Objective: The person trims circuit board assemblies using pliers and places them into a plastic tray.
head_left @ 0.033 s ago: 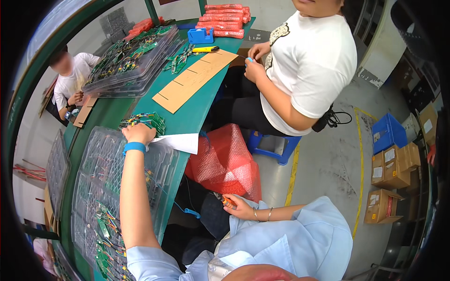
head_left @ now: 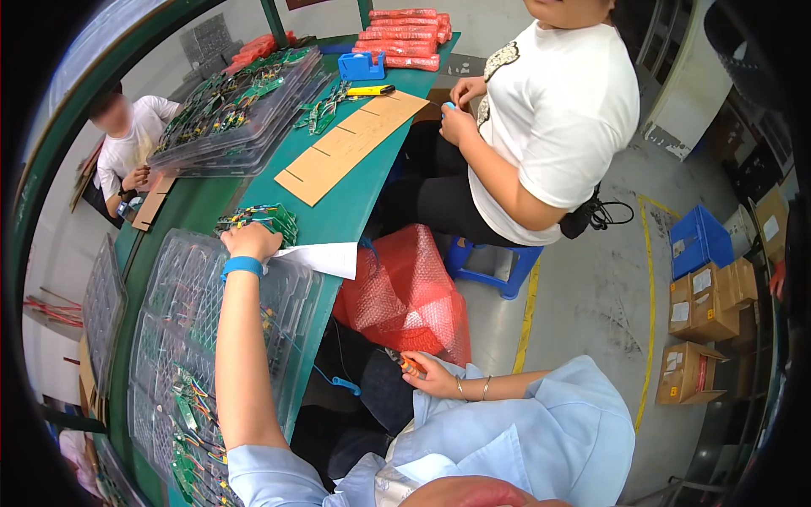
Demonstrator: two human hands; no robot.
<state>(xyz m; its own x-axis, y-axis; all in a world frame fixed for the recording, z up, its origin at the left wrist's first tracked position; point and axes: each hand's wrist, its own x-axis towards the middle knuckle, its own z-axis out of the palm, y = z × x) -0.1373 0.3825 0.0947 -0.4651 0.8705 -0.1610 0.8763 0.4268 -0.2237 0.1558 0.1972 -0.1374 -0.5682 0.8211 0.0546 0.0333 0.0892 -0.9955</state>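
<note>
The person's left hand (head_left: 252, 240), a bright blue band (head_left: 242, 266) around its wrist, lay against the near side of a bundle of green circuit boards with coloured wires (head_left: 285, 221) on the green-topped table (head_left: 338, 218). Its fingertips were hidden among the boards, so whether they were clamped or merely resting could not be told. A white paper sheet (head_left: 329, 258) stuck out just right of that hand, over the table's edge. Left and near, beneath the forearm, sat a clear plastic tray (head_left: 162, 296) with more wired boards in it.

The right hand (head_left: 436, 377), low over the lap, had its fingers closed around a small orange-handled metal hand tool (head_left: 410, 365) (its tip pointed left, away from the palm).

Farther along the table lay a long tan slotted board (head_left: 351, 150), with a yellow-and-black cutter (head_left: 370, 89) at its far end. To the right, a co-worker in a white T-shirt (head_left: 562, 110) sat beyond a crumpled red bubble-wrap bag (head_left: 401, 291).
</note>
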